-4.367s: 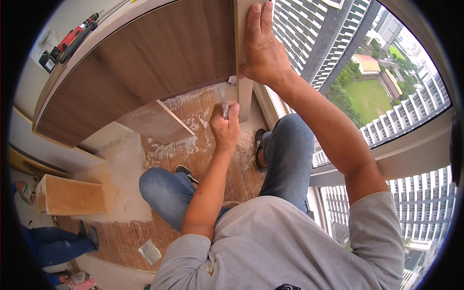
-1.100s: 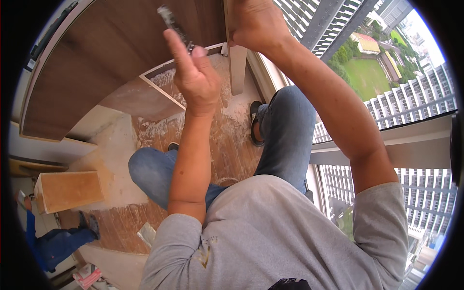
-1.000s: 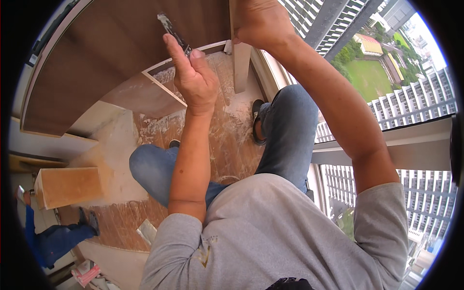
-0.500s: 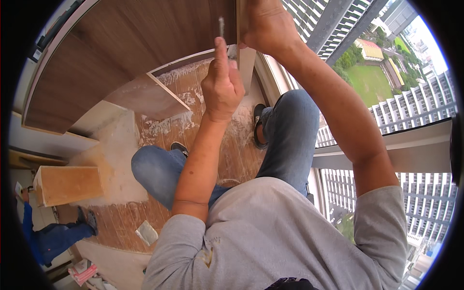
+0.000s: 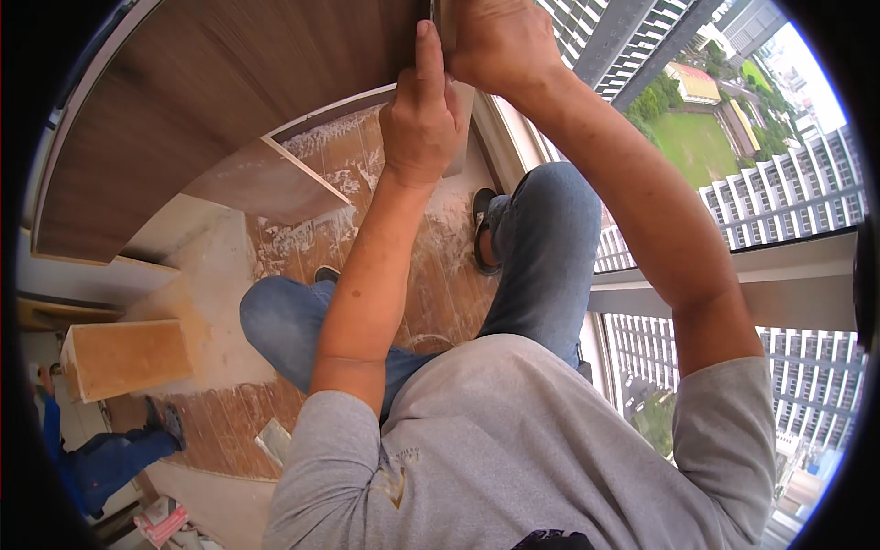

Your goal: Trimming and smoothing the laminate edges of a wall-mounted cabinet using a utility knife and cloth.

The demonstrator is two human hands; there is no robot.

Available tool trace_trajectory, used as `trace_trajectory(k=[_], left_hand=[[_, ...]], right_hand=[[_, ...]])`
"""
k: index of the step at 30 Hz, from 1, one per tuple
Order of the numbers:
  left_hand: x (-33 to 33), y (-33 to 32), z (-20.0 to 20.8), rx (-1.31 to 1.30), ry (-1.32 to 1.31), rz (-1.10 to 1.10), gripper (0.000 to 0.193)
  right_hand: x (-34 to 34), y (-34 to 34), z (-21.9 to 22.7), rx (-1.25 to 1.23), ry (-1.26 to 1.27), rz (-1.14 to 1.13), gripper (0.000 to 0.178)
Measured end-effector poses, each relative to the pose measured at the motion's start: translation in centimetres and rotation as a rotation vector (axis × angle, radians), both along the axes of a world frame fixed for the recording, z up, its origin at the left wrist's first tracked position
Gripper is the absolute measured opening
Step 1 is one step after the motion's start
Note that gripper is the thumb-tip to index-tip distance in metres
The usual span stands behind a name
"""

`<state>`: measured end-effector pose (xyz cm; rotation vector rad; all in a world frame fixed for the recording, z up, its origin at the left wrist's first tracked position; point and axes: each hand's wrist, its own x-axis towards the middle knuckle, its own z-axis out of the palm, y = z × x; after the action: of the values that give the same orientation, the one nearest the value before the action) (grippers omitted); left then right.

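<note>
Curled around a slim metal tool, my left hand has its index finger stretched along it. The tool's kind does not show; its tip is near the right edge of a dark wood-grain panel. My right hand is raised close beside the left one, at the upright strip by that panel. Its fingers look bent and closed, but the top edge of the picture cuts them off, so what they hold is hidden.
Below the panel a smaller board sticks out over a dusty wooden floor. A wooden box stands at left, near a person in blue. Windows line my right side, with tall buildings outside.
My left hand has moved up and nearer to my right hand, carrying the slim tool against the panel's edge. The whole view has shifted slightly left.
</note>
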<state>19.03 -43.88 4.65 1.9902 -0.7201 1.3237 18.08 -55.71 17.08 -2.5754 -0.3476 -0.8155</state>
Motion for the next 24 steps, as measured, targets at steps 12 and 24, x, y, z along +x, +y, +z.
trace_trajectory(k=[12,24], left_hand=[[-3.1,0.1,-8.8,0.037,0.383,0.112,0.069],[-6.2,1.5,-7.0,-0.322,0.469,-0.154,0.067]], right_hand=[[0.4,0.1,0.0,-0.054,0.046,-0.011,0.135],[-1.2,0.8,2.1,-0.016,0.220,-0.103,0.147]])
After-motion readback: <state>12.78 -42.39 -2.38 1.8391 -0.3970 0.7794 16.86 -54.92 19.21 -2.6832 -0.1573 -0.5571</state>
